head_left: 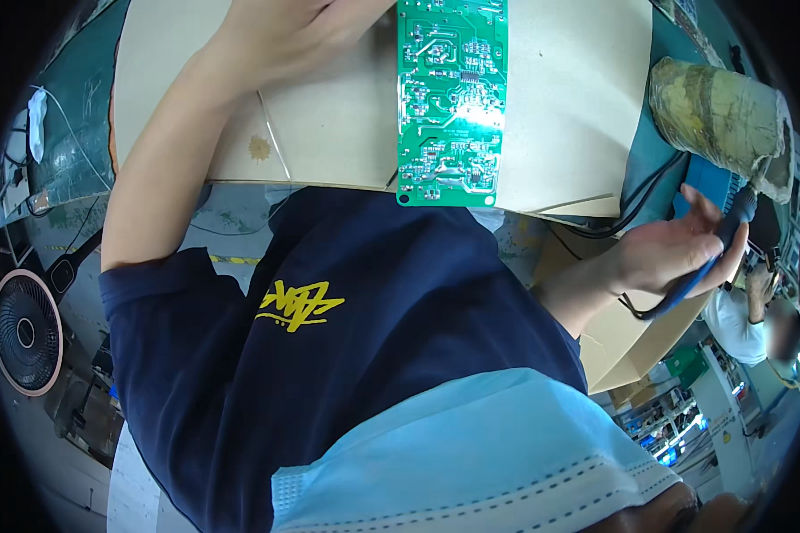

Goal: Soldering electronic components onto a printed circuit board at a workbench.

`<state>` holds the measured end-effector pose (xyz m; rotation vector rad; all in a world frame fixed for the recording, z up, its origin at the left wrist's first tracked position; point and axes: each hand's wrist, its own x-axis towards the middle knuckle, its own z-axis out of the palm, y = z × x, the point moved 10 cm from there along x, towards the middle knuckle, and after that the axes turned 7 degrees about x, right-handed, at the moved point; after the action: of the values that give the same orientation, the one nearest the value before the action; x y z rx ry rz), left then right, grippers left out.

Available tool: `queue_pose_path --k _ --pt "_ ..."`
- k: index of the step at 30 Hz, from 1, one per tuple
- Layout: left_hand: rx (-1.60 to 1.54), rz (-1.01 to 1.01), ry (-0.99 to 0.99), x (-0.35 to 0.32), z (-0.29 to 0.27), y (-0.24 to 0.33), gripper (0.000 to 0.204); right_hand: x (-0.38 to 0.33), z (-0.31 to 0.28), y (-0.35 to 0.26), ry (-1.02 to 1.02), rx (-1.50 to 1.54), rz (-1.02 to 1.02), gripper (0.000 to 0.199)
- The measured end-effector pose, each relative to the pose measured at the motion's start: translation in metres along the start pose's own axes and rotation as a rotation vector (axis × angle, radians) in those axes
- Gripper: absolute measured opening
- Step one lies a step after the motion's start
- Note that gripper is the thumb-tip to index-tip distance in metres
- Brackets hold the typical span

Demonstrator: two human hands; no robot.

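My right hand [676, 253] is closed round the dark blue handle of a soldering iron [695, 280]. The iron's front end points up to the mouth of a taped, yellowish cylindrical holder [716, 115]; its tip cannot be made out. A green circuit board [453, 115], dense with small parts and shiny solder, extends down from the top edge of the view, its near end past the cardboard's edge. Left of the board is my left hand [293, 35], reaching toward its side. The top of the view cuts off those fingers, so their grip is hidden.
Beige cardboard [329, 124] covers the green worktop [76, 133]. Black cables [636, 204] run beside the holder, and a cardboard box [640, 342] stands below my right forearm. A round fan [27, 332] is at far left. Another person [736, 324] sits at far right.
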<state>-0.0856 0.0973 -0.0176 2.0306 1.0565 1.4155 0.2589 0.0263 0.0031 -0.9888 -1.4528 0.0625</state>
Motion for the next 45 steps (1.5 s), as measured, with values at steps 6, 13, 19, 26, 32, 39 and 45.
queue_pose_path --k 6,13,19,26,32,39,45 --pt "0.268 0.06 -0.244 0.001 0.001 -0.002 0.019 -0.016 0.023 -0.011 -0.046 0.199 0.071 0.047" --pt "0.448 -0.177 -0.349 0.002 -0.002 0.029 0.011 -0.028 0.016 -0.019 0.153 0.119 0.011 0.033" --pt "0.696 -0.369 -0.59 -0.027 0.019 0.036 0.036 -0.037 0.054 -0.042 -0.088 0.475 0.018 0.025" --pt "0.659 -0.363 -0.528 -0.024 0.025 0.024 0.042 -0.058 0.128 -0.071 -0.541 0.38 -0.015 0.036" --pt "0.789 -0.353 -0.677 -0.029 0.034 0.036 0.062 -0.039 0.133 -0.075 -0.659 0.286 -0.07 0.038" --pt "0.827 -0.352 -0.712 -0.036 0.035 0.031 0.07 -0.027 0.103 -0.041 -0.268 0.406 0.07 0.041" --pt "0.779 -0.342 -0.635 -0.038 0.03 0.027 0.068 -0.035 0.105 -0.031 -0.257 0.475 0.154 0.041"
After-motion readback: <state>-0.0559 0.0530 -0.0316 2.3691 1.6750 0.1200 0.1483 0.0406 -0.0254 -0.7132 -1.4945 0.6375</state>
